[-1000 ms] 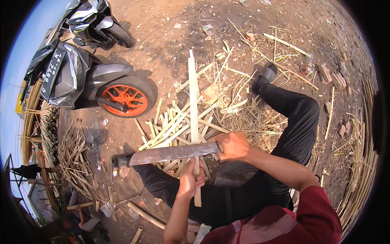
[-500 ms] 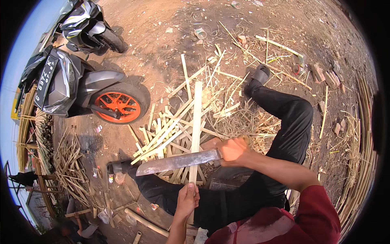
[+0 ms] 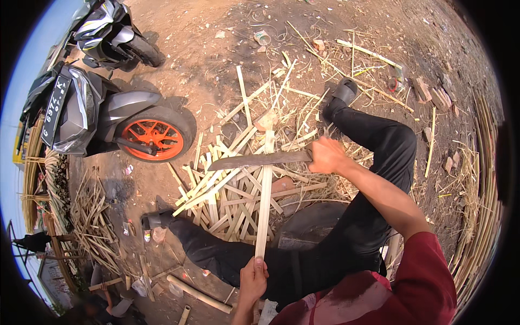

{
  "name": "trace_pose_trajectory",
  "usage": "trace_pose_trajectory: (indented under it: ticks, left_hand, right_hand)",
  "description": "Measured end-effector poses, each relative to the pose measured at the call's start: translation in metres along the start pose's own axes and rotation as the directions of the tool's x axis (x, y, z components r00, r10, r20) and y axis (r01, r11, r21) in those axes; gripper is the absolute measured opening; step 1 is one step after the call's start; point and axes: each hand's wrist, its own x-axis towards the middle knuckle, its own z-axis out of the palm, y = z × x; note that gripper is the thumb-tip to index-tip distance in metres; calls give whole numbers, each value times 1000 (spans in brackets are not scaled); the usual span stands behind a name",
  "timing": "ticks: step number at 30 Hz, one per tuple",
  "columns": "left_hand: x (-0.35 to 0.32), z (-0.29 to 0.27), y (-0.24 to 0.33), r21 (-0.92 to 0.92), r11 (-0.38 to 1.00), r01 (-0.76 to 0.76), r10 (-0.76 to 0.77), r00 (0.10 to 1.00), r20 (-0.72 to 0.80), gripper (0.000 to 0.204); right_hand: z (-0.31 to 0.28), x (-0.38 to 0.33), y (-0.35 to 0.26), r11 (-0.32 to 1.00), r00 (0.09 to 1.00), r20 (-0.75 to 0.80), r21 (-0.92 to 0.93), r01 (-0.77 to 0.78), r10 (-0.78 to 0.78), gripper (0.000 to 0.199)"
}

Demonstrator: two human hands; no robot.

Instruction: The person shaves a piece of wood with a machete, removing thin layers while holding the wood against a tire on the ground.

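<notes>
One pale, straight bamboo slat (image 3: 265, 195) gripped by left-hand fingers (image 3: 253, 280); right-hand fingers (image 3: 325, 155) clench a machete (image 3: 260, 160).

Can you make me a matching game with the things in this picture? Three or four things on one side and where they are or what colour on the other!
Things:
1. big knife
2. bamboo strip
3. scooter wheel
4. sandal

Clues:
A. orange rim
B. held at its lower end by the left hand
C. gripped by the right hand
D. black, on the outstretched foot

Pairs: 1-C, 2-B, 3-A, 4-D
</notes>
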Motion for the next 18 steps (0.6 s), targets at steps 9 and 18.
trace_pose_trajectory:
  ticks: [9, 18]
  left_hand:
    - [5, 6, -9, -145, 989, 36, -36, 999, 6, 42]
    - [-8, 15, -38, -153, 984, 91, -86, 996, 37, 42]
  right_hand:
    - [53, -33, -61, 970, 969, 42, -1, 245, -245, 39]
    - [45, -28, -43, 998, 999, 48, 68, -12, 8, 38]
